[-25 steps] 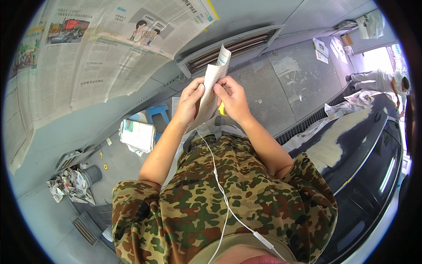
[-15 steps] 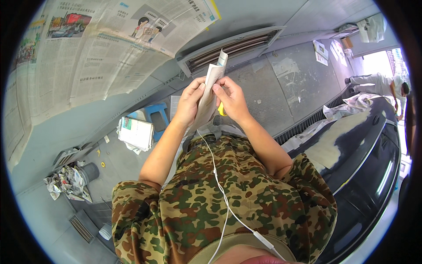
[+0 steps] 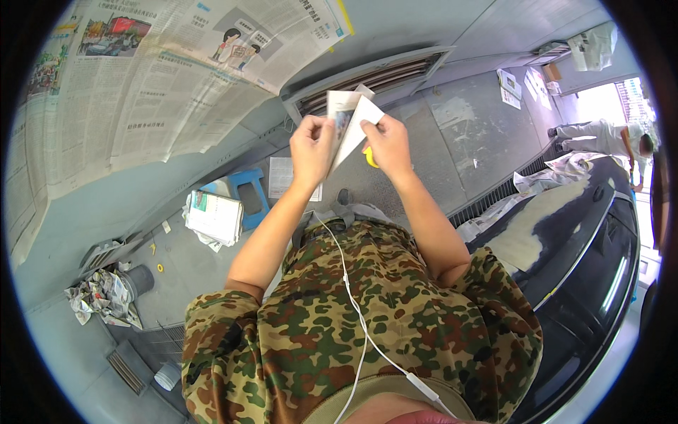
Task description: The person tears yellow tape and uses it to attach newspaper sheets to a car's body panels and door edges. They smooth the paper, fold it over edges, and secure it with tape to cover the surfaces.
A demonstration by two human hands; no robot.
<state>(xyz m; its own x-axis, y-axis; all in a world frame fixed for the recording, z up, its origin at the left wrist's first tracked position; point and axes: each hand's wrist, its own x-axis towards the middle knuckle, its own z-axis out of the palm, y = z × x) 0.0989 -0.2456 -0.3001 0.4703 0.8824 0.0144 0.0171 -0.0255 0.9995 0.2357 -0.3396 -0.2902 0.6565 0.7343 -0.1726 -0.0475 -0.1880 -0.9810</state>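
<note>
Paper: folded sheet [image 3: 351, 121] now spread wider than before; left hand [image 3: 313, 147] and right hand [image 3: 385, 145] fingers pinch its edges.

I log: newspaper sheets [image 3: 162, 85] taped on wall | blue stool [image 3: 248, 192] | newspaper stack [image 3: 214, 218] beside it | crumpled paper [image 3: 99, 297] | dark car [image 3: 579, 240], partly masked.

Hidden and cut-off parts

The folded newspaper sheet [image 3: 347, 121] is partly covered by the left hand [image 3: 313, 147] and right hand [image 3: 385, 143]; a yellow object [image 3: 371, 158] peeks from behind the right hand, its kind unclear; the dark car [image 3: 579, 240] runs off the rim
</note>
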